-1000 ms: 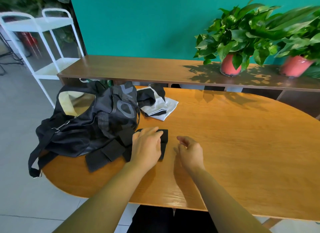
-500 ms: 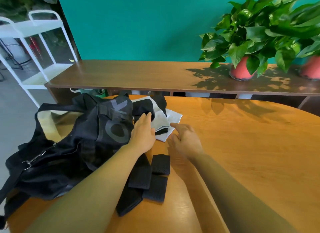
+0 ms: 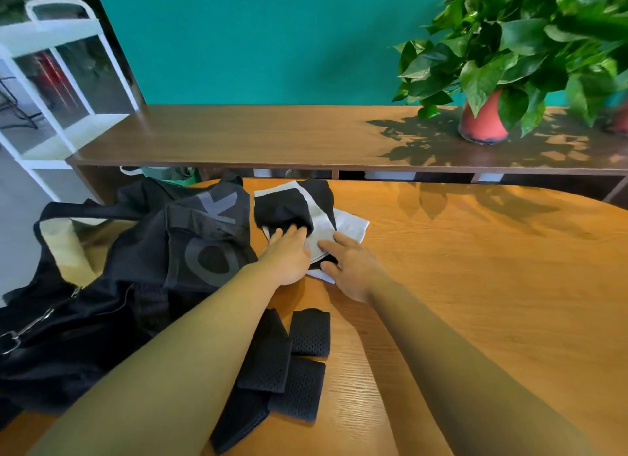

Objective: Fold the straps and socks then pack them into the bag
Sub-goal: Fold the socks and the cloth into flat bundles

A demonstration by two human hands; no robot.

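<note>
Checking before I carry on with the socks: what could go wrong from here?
1. The socks lie overlapped in one pile under the left hand and right hand; lifting one may drag the others askew.
2. The folded straps sit just under the left forearm; drawing that arm back could brush them and undo the folds.
3. The bag seems to slump past the left edge of the table, so it might slide when loaded.
</note>
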